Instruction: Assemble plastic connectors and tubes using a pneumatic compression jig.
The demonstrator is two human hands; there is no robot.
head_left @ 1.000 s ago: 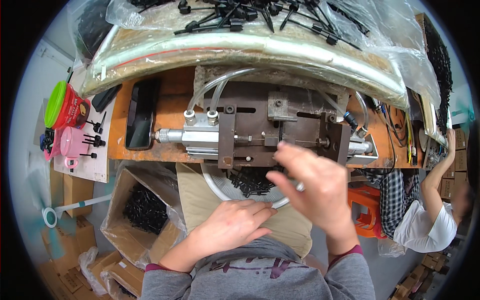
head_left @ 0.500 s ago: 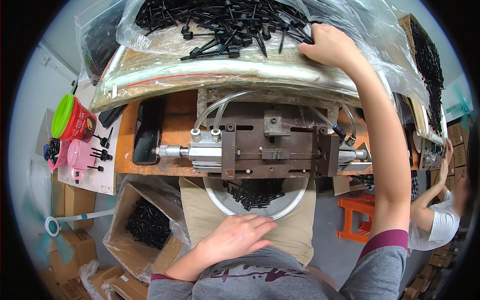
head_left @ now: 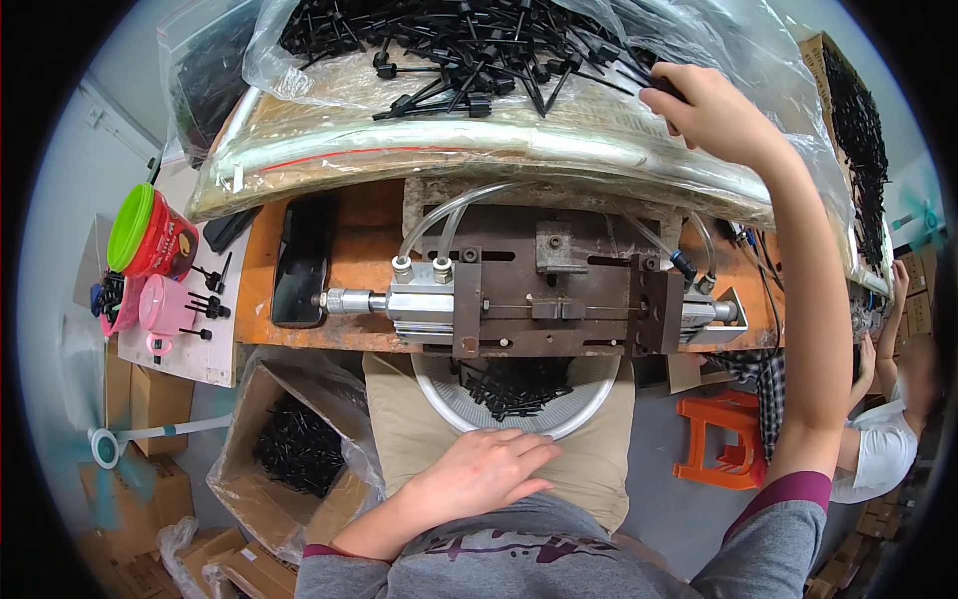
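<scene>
My right hand (head_left: 714, 112) is at the right side of the plastic-lined tray, its thumb and fingers closed on a black plastic stemmed piece (head_left: 667, 88). Most of that piece is hidden by the fingers. A heap of similar black stemmed pieces (head_left: 469, 60) lies to its left. With fingers stretched out, my left hand (head_left: 489, 467) rests at the near rim of a white basket (head_left: 436, 401) on my lap. Black pieces (head_left: 514, 387) lie inside the basket. Between the tray and the basket sits a metal press fixture (head_left: 554, 280) with a cylinder on each side.
Clear air hoses (head_left: 429, 222) arch over the fixture. On the left are a phone (head_left: 301, 260), a red tub (head_left: 165, 245) and a pink cup (head_left: 163, 302). A lined carton (head_left: 244, 429) of black pieces stands below. An orange stool (head_left: 720, 439) and another person (head_left: 878, 449) are at right.
My right hand has moved right, away from the heap, and a black piece now shows in its fingers. My left hand stays by the basket rim.
</scene>
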